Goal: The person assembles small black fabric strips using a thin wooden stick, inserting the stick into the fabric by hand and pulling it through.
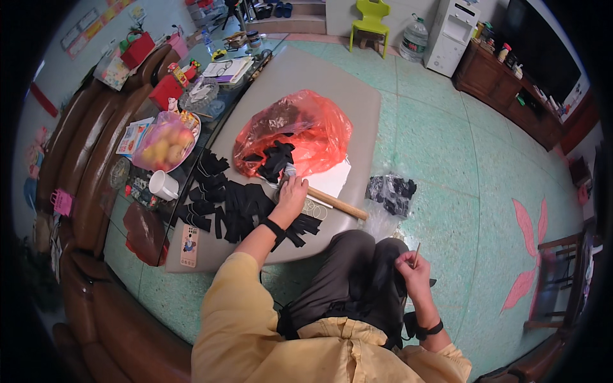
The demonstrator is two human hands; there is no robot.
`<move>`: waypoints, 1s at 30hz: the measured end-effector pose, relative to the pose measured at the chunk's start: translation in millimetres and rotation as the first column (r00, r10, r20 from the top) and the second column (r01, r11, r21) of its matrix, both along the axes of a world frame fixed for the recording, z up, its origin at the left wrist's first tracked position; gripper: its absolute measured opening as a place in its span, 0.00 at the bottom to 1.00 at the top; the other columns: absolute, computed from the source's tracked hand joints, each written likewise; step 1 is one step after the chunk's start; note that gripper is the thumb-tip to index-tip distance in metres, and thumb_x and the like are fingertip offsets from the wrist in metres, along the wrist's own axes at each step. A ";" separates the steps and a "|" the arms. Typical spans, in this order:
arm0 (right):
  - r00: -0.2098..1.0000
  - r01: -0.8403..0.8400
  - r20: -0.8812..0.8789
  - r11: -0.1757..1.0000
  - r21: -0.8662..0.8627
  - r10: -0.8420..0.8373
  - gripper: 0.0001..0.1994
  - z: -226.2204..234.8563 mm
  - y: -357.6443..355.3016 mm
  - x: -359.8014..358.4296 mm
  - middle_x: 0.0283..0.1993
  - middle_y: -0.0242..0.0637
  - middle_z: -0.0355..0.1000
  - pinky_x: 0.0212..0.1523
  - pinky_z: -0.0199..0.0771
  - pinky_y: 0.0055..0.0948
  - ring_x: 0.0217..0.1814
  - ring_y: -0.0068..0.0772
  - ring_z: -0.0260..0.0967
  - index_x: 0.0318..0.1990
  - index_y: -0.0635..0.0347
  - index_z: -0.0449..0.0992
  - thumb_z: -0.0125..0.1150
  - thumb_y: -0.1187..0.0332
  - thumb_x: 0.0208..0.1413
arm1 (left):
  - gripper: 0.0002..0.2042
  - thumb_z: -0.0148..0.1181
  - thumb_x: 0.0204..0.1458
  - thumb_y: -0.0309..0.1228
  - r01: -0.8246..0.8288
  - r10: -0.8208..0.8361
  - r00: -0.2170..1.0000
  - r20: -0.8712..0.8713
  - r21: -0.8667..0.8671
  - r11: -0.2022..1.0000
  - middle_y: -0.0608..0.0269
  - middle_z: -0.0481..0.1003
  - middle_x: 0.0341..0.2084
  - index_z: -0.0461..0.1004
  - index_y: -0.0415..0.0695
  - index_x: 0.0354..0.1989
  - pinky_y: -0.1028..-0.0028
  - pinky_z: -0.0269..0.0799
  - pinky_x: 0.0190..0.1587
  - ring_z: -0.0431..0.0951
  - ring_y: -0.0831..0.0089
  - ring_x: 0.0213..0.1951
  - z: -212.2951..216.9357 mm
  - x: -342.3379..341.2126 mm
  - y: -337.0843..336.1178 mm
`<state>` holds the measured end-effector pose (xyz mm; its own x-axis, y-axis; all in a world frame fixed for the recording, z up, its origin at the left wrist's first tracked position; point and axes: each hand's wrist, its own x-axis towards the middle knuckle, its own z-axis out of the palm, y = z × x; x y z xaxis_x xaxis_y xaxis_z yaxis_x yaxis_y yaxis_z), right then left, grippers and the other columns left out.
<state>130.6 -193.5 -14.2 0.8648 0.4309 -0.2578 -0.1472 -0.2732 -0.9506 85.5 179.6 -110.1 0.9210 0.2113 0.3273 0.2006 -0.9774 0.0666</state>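
Observation:
My left hand (293, 195) reaches over the grey bench, its fingers closed around a small greyish thing by the mouth of the red plastic bag (319, 127); I cannot make out what it is. Beside this hand lies a thick wooden handle (341, 204), its far end hidden by the hand. Black fabric strips (246, 207) are spread under and left of my left wrist, and a black bundle (276, 159) shows in the bag's opening. Over my right knee, my right hand (415, 271) pinches a thin brownish stick (417, 254) that points upward. Several pale rings (315, 209) lie near the handle.
A clear plastic package with black contents (391, 193) sits on the floor to the right of the bench (364, 96). Left are a phone (189, 244), a white mug (164, 185) and bagged fruit (167, 145) on a glass table. A wooden chair (562, 281) stands right.

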 end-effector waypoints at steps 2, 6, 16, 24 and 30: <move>0.994 -0.018 0.105 1.000 -0.008 0.019 0.05 15.5 6.8 1.9 0.24 0.24 0.68 0.31 0.63 0.16 0.28 0.14 0.62 0.28 0.64 0.73 0.62 0.72 0.48 | 0.09 0.52 0.42 0.22 0.031 -0.029 0.999 0.013 -0.105 0.994 0.53 0.72 0.31 0.72 0.37 0.33 0.59 0.67 0.44 0.69 0.54 0.41 27.2 -9.5 -15.4; 0.990 -0.118 0.094 0.984 0.132 0.106 0.05 32.8 20.4 -2.2 0.30 0.28 0.70 0.33 0.66 0.16 0.32 0.14 0.64 0.32 0.64 0.73 0.61 0.73 0.50 | 0.08 0.54 0.49 0.25 0.119 -0.013 0.987 0.160 -0.673 0.730 0.54 0.76 0.26 0.75 0.37 0.37 0.68 0.71 0.34 0.76 0.61 0.29 95.0 -37.9 -84.8; 0.794 -0.309 0.566 0.949 0.060 0.222 0.04 45.4 17.2 -23.8 0.34 0.30 0.69 0.22 0.56 0.16 0.23 0.13 0.57 0.29 0.63 0.73 0.62 0.77 0.46 | 0.13 0.54 0.55 0.30 0.042 -0.182 0.982 0.059 -0.995 -0.096 0.68 0.74 0.32 0.69 0.38 0.47 0.84 0.65 0.33 0.72 0.84 0.35 137.7 -62.9 -173.2; 0.950 -0.128 0.294 0.990 0.067 0.103 0.05 43.5 13.8 -35.6 0.21 0.31 0.65 0.22 0.59 0.20 0.21 0.17 0.58 0.28 0.64 0.71 0.60 0.74 0.47 | 0.19 0.61 0.42 0.23 0.403 -0.275 0.915 0.296 -0.716 0.570 0.55 0.69 0.38 0.64 0.41 0.44 0.73 0.67 0.44 0.72 0.63 0.41 160.3 -77.4 -213.5; 0.960 -0.080 0.274 0.994 0.079 0.055 0.05 42.1 18.6 -39.0 0.18 0.33 0.64 0.20 0.57 0.22 0.20 0.17 0.56 0.26 0.65 0.70 0.58 0.72 0.47 | 0.21 0.60 0.36 0.20 0.338 -0.247 0.940 0.234 -0.559 0.757 0.49 0.66 0.41 0.64 0.38 0.43 0.63 0.66 0.47 0.68 0.51 0.44 142.2 -73.6 -221.2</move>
<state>91.6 -174.9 28.0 0.8650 0.5013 0.0238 0.1348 -0.1864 -0.9732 11.9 -41.5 32.1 0.9248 0.1300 0.3576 -0.1443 -0.7496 0.6459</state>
